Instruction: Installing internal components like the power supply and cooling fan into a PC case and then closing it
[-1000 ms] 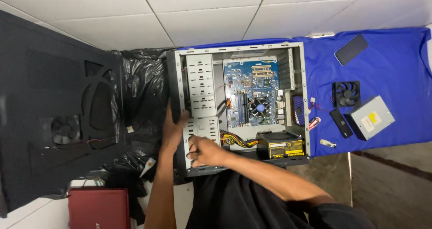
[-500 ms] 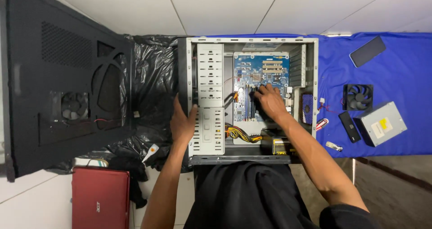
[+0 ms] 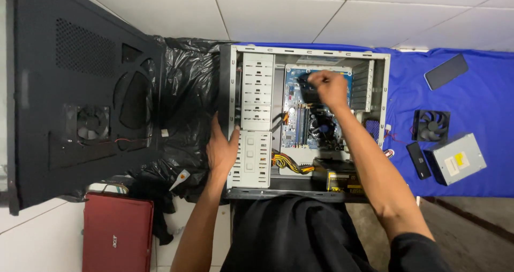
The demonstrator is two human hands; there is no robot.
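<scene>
Taking the open computer case [image 3: 308, 122] as the landmark: far to its left a black side panel [image 3: 80, 95] lies flat with a small fan set in it, and below that, off the case's lower left corner, sits a red laptop [image 3: 118, 234]. A black plastic sheet [image 3: 184, 101] fills the gap between panel and case.

The left hand [image 3: 222, 149] is spread flat against the case's left edge, beside the pale drive bay rack [image 3: 256, 122], fingers apart, gripping nothing, just steadying the box. Inside, toward the case's upper middle, the right hand [image 3: 329, 87] is over the top of the blue motherboard [image 3: 316, 111], fingers drawn together around a dark part there; whether it truly pinches it I cannot tell.

This looks like the stage of working a component loose on the board. Whatever follows would call for a straight, gentle pull while the left hand keeps the case from shifting.

Right of the case, on the blue cloth [image 3: 482, 106], lie a loose black fan [image 3: 431, 125] and a grey optical drive [image 3: 455, 158].
</scene>
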